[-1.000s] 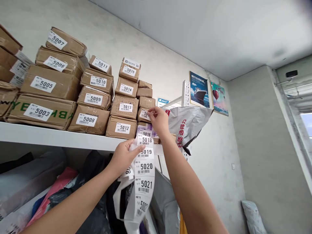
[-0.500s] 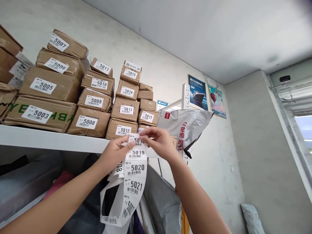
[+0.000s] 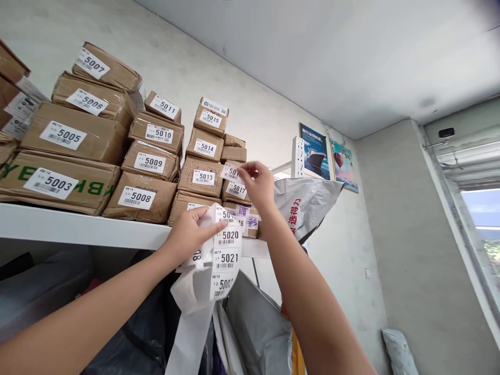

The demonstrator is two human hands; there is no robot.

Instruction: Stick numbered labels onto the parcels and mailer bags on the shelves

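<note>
Left grip (image 3: 190,233) pinches strip (image 3: 227,247), likely light, limp; right grip (image 3: 257,183), at two o'clock, pinches label (image 3: 230,171), probably sticky; best held by edges.

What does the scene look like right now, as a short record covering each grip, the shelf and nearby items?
Left grip: holding a label strip; 5020 and 5021 readable
Right grip: pinching a single label, number partly covered
Label contact: cannot tell if touching a box
Nearest readable box: box marked 5017
Shelf: stacked cardboard boxes, many number-labelled
Right of stacks: gray plastic bag
</note>
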